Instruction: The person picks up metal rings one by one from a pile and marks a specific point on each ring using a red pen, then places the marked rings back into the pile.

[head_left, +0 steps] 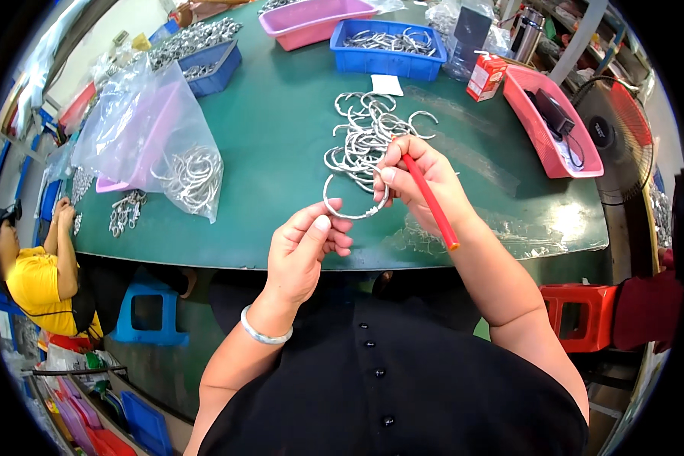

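An open silver bangle is held between my two hands above the table's near edge. My left hand pinches its lower left side between thumb and fingers. My right hand grips its right side with the fingertips, and a red pencil-like stick is tucked in the same hand, slanting down toward my forearm. Just beyond my fingers lies a loose pile of similar silver bangles. A pale bangle circles my left wrist.
On the green table are a blue bin of metal pieces, pink bins, a clear bag of bangles, a red carton and a pink basket. A person in yellow works at left. A fan stands right.
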### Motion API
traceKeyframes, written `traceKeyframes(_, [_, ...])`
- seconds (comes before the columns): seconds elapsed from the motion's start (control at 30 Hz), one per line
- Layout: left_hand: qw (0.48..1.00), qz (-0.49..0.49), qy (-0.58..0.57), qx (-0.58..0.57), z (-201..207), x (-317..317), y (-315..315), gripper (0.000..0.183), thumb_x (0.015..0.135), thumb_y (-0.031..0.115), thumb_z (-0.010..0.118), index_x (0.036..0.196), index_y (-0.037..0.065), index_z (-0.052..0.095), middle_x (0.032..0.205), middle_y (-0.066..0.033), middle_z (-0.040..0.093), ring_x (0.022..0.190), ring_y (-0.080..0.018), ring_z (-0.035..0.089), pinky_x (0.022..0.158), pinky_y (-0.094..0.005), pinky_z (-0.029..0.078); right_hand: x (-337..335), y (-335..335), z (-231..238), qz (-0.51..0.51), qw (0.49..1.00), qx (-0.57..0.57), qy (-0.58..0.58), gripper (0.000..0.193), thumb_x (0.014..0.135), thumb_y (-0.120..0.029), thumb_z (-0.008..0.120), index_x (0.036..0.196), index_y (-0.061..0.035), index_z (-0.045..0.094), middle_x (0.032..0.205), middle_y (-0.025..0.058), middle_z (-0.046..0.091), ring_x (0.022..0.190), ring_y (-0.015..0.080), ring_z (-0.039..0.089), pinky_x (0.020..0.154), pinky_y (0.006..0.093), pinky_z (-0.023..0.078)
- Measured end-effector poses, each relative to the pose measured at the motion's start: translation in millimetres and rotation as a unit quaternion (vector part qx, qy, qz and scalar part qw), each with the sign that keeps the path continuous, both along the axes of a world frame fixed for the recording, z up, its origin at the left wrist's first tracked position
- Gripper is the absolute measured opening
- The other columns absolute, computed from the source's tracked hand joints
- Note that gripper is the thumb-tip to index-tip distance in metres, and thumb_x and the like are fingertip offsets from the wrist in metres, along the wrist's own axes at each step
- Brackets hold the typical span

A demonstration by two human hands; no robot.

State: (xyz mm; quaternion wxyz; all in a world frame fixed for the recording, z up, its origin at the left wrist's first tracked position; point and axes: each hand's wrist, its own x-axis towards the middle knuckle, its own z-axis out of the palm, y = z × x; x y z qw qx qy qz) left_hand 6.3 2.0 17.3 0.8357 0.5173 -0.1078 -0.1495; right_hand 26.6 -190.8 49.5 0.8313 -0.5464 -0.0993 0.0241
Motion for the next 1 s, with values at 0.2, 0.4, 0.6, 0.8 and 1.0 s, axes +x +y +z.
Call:
traceKeyframes(0.2, [0.999, 0.01, 0.043, 0.003, 3.2, -5.7, 5.4, 0.022, 0.088, 0.011, 0.045, 0.105, -0.001, 0.053, 0.081, -0.0075, 0.06, 0.067, -0.0131, 0.057, 0.059, -0.0248, 0.047, -8.9, 8.7, -5.1, 0.018, 1.0, 0.008, 0.02, 0.008, 0.079, -0.002, 0.055, 0.083, -0.0045, 0.049, 0.073, 0.0044, 0.055, 0.064, 0.0119, 0.055, 0.057, 0.0243, 0.045])
traceKeyframes(0.4, [0.998, 0.013, 0.057, -0.004, 0.6, -6.1, 9.1, 0.021, 0.088, 0.011, 0.046, 0.103, 0.0, 0.055, 0.08, -0.007, 0.06, 0.065, -0.0124, 0.057, 0.058, -0.0239, 0.047, -11.2, 9.5, -10.0, 0.016, 0.999, -0.005, 0.03, 0.008, 0.08, -0.003, 0.055, 0.086, -0.004, 0.049, 0.074, 0.0057, 0.057, 0.064, 0.0113, 0.055, 0.057, 0.0239, 0.046])
traceKeyframes(0.6, [0.998, 0.018, 0.065, -0.001, -0.5, -7.1, 12.0, 0.019, 0.087, 0.011, 0.047, 0.101, 0.0, 0.056, 0.078, -0.0061, 0.059, 0.063, -0.0117, 0.056, 0.057, -0.0232, 0.046, -13.3, 10.9, -12.8, 0.026, 0.999, -0.007, 0.04, 0.008, 0.08, -0.004, 0.054, 0.087, -0.0042, 0.049, 0.075, 0.0064, 0.058, 0.062, 0.011, 0.054, 0.057, 0.0235, 0.046])
traceKeyframes(0.8, [0.997, 0.023, 0.076, 0.006, -1.3, -8.3, 12.7, 0.018, 0.087, 0.012, 0.047, 0.097, 0.001, 0.056, 0.076, -0.006, 0.058, 0.062, -0.0115, 0.055, 0.056, -0.023, 0.045, -14.8, 10.0, -14.9, 0.034, 0.998, -0.019, 0.056, 0.01, 0.08, -0.004, 0.054, 0.088, -0.0051, 0.049, 0.077, 0.0066, 0.057, 0.067, 0.0123, 0.054, 0.059, 0.0235, 0.045])
traceKeyframes(1.0, [0.996, 0.015, 0.084, 0.0, -1.6, -7.9, 13.7, 0.018, 0.088, 0.014, 0.046, 0.097, 0.001, 0.056, 0.076, -0.0063, 0.058, 0.062, -0.0117, 0.055, 0.056, -0.0233, 0.045, -15.5, 10.0, -18.2, 0.027, 0.997, -0.028, 0.064, 0.01, 0.08, -0.004, 0.055, 0.088, -0.0057, 0.049, 0.077, 0.0059, 0.057, 0.066, 0.0111, 0.054, 0.058, 0.0224, 0.044])
